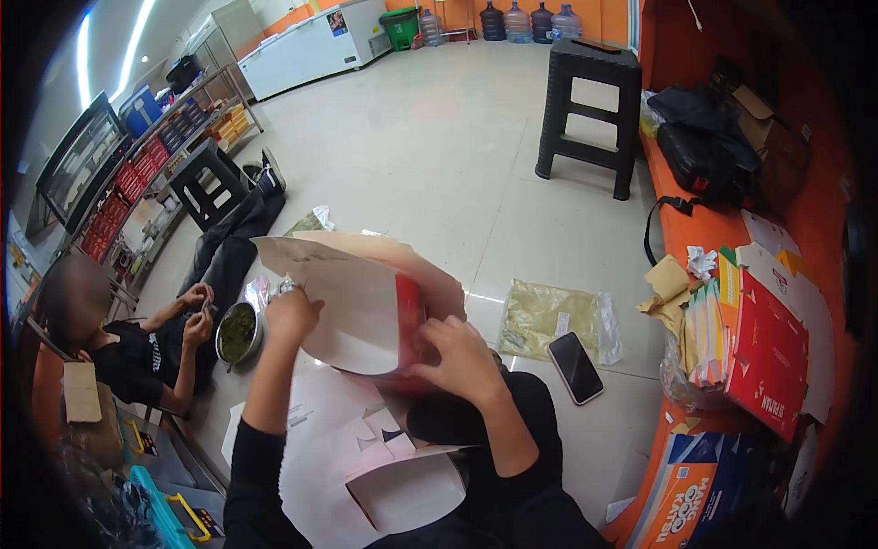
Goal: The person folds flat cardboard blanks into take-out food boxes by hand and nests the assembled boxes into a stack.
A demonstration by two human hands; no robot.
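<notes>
fingers [426, 368] of left hand [294, 316] and right hand [457, 357] grip curved cardboard [352, 311]; i fear uneven pressure could crease its red panel [409, 311].

White cardboard sheet [352, 306], red-banded, curved, tilted up

- The pale tiled floor [439, 156] carries a black stool [591, 114], a dark-screened phone [576, 368], a yellowish plastic packet [540, 316] and a metal bowl [222, 345].
- Farther back on it stand a white chest freezer [311, 53], a green bin [401, 28] and large water jugs [519, 24].
- The orange bench [677, 240] holds a black bag [700, 156] and upright red-and-white cartons [764, 343].
- The left-hand rack bears rows of red boxes [139, 176].
</notes>
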